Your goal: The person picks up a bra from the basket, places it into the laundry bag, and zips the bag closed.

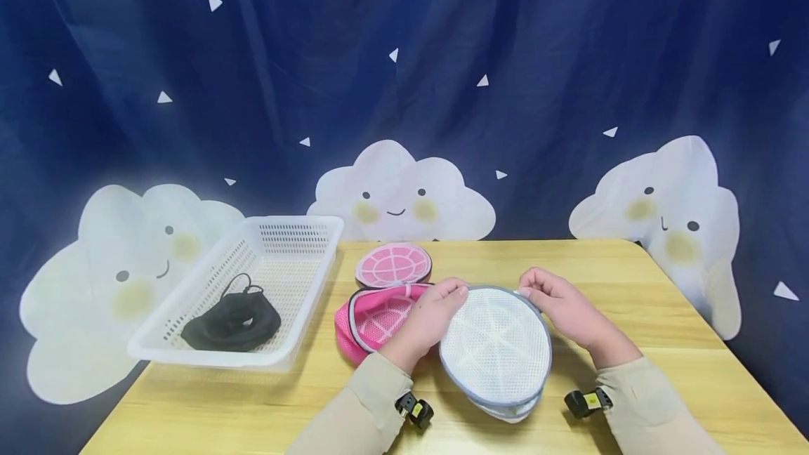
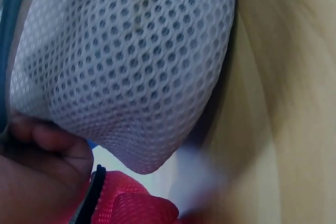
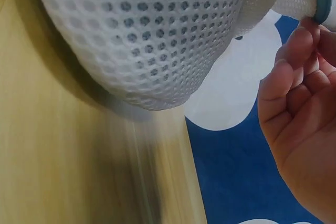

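Observation:
A round white mesh laundry bag (image 1: 496,346) with grey-blue edging is held up above the table, its flat face towards the head camera. My left hand (image 1: 436,314) pinches its rim at the upper left. At the upper right my right hand (image 1: 564,306) pinches the edge between thumb and fingers, as the right wrist view also shows. Honeycomb mesh (image 2: 131,66) of the bag's body bulges below the hands in both wrist views. Just behind my left hand lies a pink mesh bag (image 1: 347,332) with a dark-edged opening, its round pink lid (image 1: 393,265) folded back.
A white perforated plastic basket (image 1: 287,360) stands on the left of the table with a black drawstring pouch (image 1: 234,321) inside. The wooden table (image 1: 670,371) ends at a dark blue curtain (image 1: 442,12) printed with clouds and triangles.

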`<state>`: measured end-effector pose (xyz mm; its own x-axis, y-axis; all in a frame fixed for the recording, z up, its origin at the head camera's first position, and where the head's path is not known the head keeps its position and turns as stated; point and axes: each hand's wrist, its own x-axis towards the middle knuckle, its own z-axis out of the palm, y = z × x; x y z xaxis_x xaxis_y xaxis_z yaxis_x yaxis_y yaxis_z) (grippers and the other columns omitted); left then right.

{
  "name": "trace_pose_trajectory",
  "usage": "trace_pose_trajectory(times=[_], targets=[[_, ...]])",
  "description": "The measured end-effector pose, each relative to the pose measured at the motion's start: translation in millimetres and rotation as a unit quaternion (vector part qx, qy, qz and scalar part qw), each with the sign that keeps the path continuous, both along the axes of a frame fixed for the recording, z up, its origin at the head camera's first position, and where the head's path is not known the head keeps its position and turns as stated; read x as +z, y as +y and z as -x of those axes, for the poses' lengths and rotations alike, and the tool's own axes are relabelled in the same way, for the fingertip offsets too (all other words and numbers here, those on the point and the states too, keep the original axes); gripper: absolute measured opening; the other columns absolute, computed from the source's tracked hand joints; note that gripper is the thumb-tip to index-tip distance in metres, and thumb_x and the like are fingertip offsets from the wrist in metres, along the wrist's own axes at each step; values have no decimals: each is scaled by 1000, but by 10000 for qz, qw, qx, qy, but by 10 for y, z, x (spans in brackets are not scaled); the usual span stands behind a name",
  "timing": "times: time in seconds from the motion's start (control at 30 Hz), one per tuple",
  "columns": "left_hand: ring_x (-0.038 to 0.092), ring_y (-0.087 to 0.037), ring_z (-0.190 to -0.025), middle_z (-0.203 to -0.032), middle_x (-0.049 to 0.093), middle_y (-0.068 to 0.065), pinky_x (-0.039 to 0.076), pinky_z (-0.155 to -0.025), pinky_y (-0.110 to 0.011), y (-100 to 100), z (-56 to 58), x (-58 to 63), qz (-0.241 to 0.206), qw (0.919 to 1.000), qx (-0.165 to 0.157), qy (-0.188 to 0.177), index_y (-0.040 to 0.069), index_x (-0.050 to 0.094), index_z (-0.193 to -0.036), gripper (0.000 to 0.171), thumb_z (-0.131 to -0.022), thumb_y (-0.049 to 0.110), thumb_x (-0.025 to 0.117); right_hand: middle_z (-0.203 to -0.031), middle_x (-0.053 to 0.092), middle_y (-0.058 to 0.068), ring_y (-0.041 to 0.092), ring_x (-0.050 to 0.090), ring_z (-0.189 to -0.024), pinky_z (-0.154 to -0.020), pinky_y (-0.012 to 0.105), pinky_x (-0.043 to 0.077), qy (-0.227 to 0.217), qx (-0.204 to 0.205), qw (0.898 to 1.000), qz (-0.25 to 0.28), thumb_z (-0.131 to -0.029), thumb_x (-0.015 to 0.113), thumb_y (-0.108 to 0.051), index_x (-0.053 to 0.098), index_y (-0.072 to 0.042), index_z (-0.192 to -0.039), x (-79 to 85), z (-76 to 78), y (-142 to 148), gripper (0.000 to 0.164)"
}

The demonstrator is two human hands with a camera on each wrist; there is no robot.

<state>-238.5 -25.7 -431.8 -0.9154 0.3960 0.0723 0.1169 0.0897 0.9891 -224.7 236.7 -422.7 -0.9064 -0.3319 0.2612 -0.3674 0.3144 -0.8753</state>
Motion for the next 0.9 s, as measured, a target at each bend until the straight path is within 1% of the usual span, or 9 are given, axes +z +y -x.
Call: trace_pose_trajectory(times=[0.07, 0.17, 0.3, 0.4, 0.5, 0.57, 0.7, 0.8, 0.9], targets=[[63, -15, -85, -93, 67, -2, 51, -82, -35, -3, -1, 3, 147, 9998, -58, 84, 14, 70, -108, 23, -105, 30, 54, -82, 56, 7, 19, 55, -83, -74, 29, 46, 0, -30, 10000, 26, -107, 52, -15, 58, -4, -97, 4, -1, -1, 16], [61, -13, -90, -94, 67, 2, 48, -86, -34, -12, -14, 16, 555, 9980, -150, 266, 18, 72, -103, 19, -102, 32, 58, -81, 58, 8, 19, 58, -76, -69, 30, 49, -161, -9, 9998, 143, -107, 52, -16, 57, -2, -97, 7, -4, -5, 17], [62, -12, -84, -89, 65, 3, 50, -78, -31, -1, -54, 45, 1001, 9921, -581, 490, 18, 71, -96, 19, -99, 33, 61, -78, 59, 10, 19, 58, -65, -60, 32, 51, -193, 84, 9998, 63, -106, 53, -16, 58, -2, -98, 7, -8, -18, 16], [63, -10, -79, -88, 64, 3, 51, -74, -28, 26, -83, 60, 1112, 9881, -930, 504, 17, 68, -100, 18, -99, 34, 63, -78, 59, 9, 20, 57, -66, -60, 32, 50, -45, 176, 9998, -115, -106, 55, -15, 60, -5, -97, 7, -8, -38, 14], [65, -10, -77, -91, 65, 4, 52, -75, -27, 48, -98, 79, 1176, 9852, -1133, 526, 17, 66, -106, 17, -100, 33, 63, -80, 59, 8, 20, 57, -68, -60, 31, 50, 42, 294, 9994, -204, -105, 55, -14, 60, -7, -97, 23, -12, -66, 12], [65, -9, -76, -90, 64, 5, 52, -74, -27, 52, -100, 87, 1272, 9821, -1241, 627, 16, 64, -105, 17, -100, 32, 63, -80, 60, 7, 19, 58, -69, -60, 31, 50, 92, 328, 9990, -286, -105, 56, -13, 60, -9, -96, 30, -19, -91, 11], [64, -9, -71, -82, 61, 4, 52, -69, -26, 45, -108, 105, 1458, 9769, -1327, 826, 16, 61, -95, 18, -101, 33, 62, -81, 61, 4, 17, 58, -70, -62, 30, 50, 185, 331, 9984, -422, -104, 57, -13, 61, -12, -95, 41, -43, -127, 10], [61, -9, -69, -77, 58, 4, 50, -66, -27, 42, -115, 108, 1619, 9757, -1204, 858, 17, 61, -89, 23, -102, 36, 59, -82, 61, 2, 17, 58, -73, -65, 30, 50, 309, 367, 9977, -471, -104, 58, -13, 61, -14, -94, 44, -52, -135, 10], [59, -10, -68, -74, 58, 4, 49, -64, -27, 39, -112, 97, 1764, 9750, -1029, 873, 20, 62, -88, 25, -103, 38, 56, -83, 61, 1, 16, 59, -76, -67, 30, 50, 436, 391, 9971, -492, -104, 57, -12, 61, -15, -94, 45, -54, -138, 11]])
